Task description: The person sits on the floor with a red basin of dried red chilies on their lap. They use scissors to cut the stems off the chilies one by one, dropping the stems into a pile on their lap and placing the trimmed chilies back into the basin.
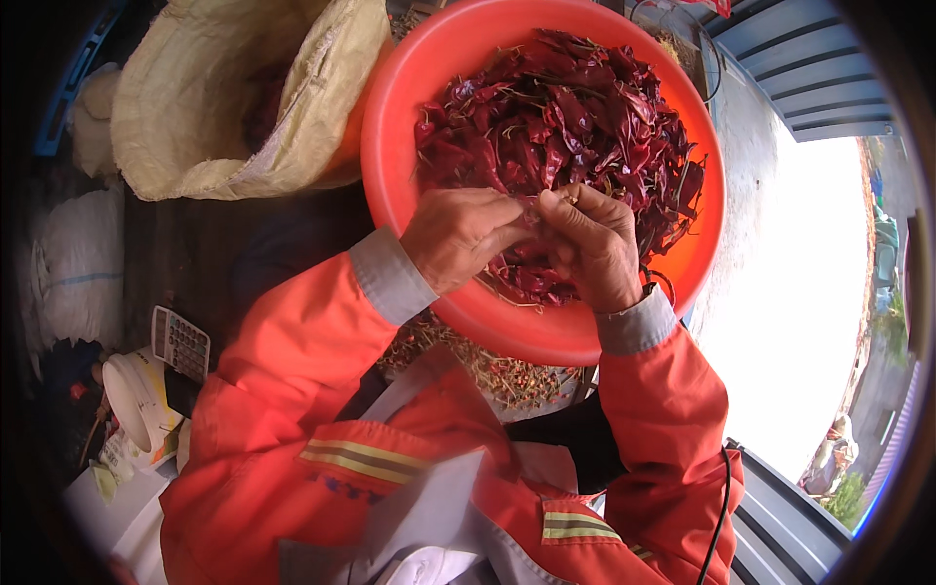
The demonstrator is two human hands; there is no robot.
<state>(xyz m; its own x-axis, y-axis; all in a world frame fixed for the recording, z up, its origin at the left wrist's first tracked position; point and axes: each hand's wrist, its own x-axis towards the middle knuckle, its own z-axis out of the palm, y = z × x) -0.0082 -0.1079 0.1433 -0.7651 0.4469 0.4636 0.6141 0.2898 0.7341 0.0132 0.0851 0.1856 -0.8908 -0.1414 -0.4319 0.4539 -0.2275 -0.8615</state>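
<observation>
Dried red chili peppers lie heaped in a large orange-red plastic basin. Over the near part of the heap, both hands meet. My left hand has its fingers closed around a dark red chili pepper, partly hidden and blurred. My right hand pinches a small pale piece, which looks like a pepper stem, between thumb and forefinger, close to the left fingertips. Below the basin's near rim, many loose stems and bits are spread on a surface.
An open pale yellow woven sack stands left of the basin, with dark red contents. At the lower left are a calculator and a white plastic bucket. A white sack lies farther left. A black cable hangs by my right sleeve.
</observation>
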